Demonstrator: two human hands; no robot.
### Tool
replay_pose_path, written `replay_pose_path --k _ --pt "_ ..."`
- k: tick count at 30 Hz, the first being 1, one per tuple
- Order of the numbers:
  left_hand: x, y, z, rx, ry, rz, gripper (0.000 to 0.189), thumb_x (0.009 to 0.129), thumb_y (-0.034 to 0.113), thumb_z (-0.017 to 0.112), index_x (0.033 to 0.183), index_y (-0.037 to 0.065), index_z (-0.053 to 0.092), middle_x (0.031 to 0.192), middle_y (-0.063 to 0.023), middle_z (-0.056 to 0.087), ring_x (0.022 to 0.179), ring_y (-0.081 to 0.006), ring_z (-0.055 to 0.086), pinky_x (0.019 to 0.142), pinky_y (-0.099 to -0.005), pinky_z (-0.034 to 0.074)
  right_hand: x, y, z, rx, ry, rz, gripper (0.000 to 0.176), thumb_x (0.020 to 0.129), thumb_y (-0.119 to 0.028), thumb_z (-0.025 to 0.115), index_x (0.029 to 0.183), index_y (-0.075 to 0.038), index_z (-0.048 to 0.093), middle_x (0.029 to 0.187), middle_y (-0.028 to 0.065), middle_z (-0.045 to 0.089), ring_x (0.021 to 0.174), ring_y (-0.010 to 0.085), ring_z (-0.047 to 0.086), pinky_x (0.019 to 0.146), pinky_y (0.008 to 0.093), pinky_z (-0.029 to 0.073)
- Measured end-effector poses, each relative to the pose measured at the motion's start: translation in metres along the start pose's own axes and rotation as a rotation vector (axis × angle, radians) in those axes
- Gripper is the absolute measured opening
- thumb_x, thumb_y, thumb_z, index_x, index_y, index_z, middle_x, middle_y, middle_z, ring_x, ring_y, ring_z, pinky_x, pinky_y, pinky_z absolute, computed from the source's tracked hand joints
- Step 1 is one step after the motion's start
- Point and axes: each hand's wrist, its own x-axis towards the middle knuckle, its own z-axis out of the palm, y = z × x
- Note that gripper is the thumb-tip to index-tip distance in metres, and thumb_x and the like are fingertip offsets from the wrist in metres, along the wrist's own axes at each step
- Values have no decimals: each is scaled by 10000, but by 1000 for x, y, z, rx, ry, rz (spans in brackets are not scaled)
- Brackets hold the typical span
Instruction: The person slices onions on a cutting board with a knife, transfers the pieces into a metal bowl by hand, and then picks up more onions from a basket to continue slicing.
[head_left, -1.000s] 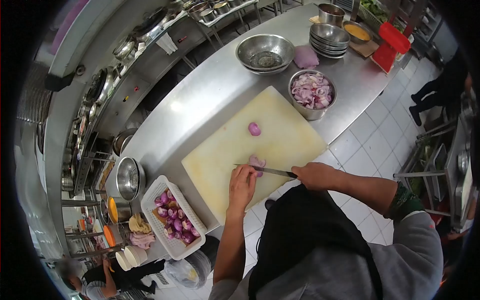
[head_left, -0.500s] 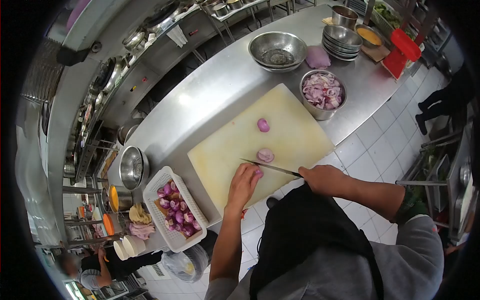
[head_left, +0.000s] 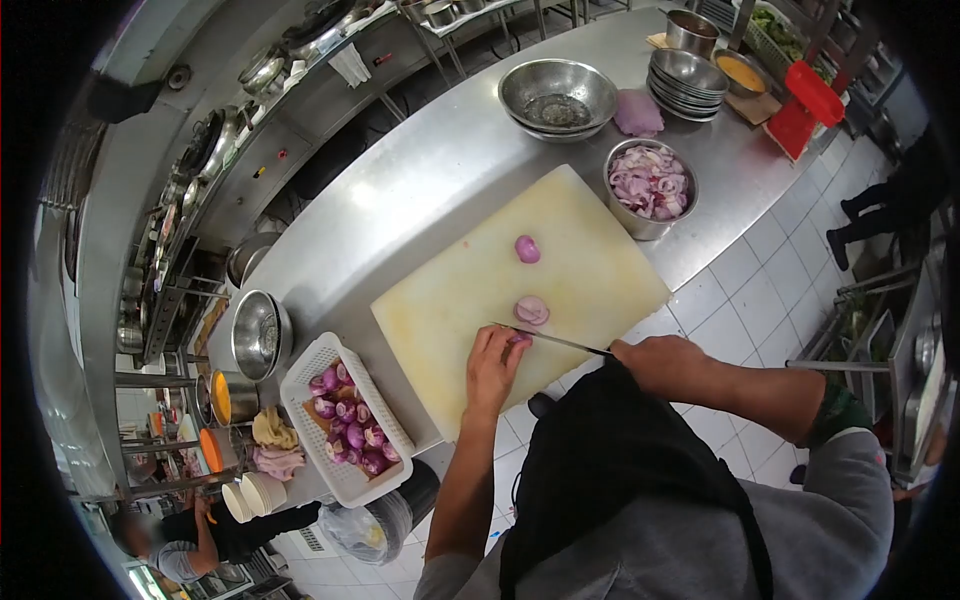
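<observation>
My right hand (head_left: 650, 366) is wrapped round the handle of a kitchen knife (head_left: 560, 340), its blade reaching left over the near part of the cutting board (head_left: 450, 300). My left hand (head_left: 492, 368) pinches a piece of red onion (head_left: 519, 341) against the board, the blade lying at the onion. Much of that onion is hidden by fingers and blade. Just beyond the knife rests a pile of onion slices (head_left: 532, 310). Farther back on the board sits a peeled onion piece (head_left: 527, 249).
A white basket (head_left: 395, 440) of red onions stands left of the board. At the right back is a steel pot (head_left: 648, 230) full of sliced onion, near wide steel bowls (head_left: 557, 95) and a purple cloth (head_left: 638, 113). Another person (head_left: 190, 540) stands at lower left.
The knife and my right hand have shifted slightly right and down. My left hand has moved a little to the right, still holding the onion.
</observation>
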Motion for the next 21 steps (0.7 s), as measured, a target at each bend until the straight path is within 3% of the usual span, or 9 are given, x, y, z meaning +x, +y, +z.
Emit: replay_pose_path --k 4,7,10,13,18,21 --pt "3 -3 2 1 5 47 191 893 106 807 1020 25 690 1046 -125 639 856 -281 691 743 -372 573 47 26 37 50 196 -213 356 938 -80 540 1283 -10 487 907 257 696 870 448 712 750 559 553" --pt "-1 -7 1 16 4 32 181 891 88 801 1016 23 687 1047 -129 640 881 -298 687 756 -384 569 16 -5 -9 51 19 -57 291 961 -55 488 1249 -32 521 965 256 707 960 454 710 828 560 549" --pt "-5 -10 4 37 11 16 175 890 71 791 1018 23 683 1047 -135 641 906 -321 677 771 -399 563 10 -1 1 34 -6 -24 296 959 -53 487 1252 -34 521 967 263 706 958 465 708 824 559 554" --pt "-4 -9 5 9 24 25 167 891 61 782 1019 23 682 1046 -143 644 919 -336 670 782 -409 560 37 15 29 62 126 -125 299 959 -54 490 1256 -34 521 959 263 706 938 459 713 812 558 559" --pt "-4 -7 -1 77 38 81 123 907 31 750 1012 21 686 1044 -150 654 921 -341 676 793 -413 562 11 -7 -12 42 8 -63 310 963 -58 490 1271 -37 516 955 266 705 932 459 713 810 563 559" --pt "-3 -8 0 42 46 85 102 916 8 723 1010 20 685 1035 -154 666 921 -339 680 800 -410 563 29 5 15 65 38 -73 317 961 -61 502 1277 -38 512 956 266 704 934 459 712 814 563 559"
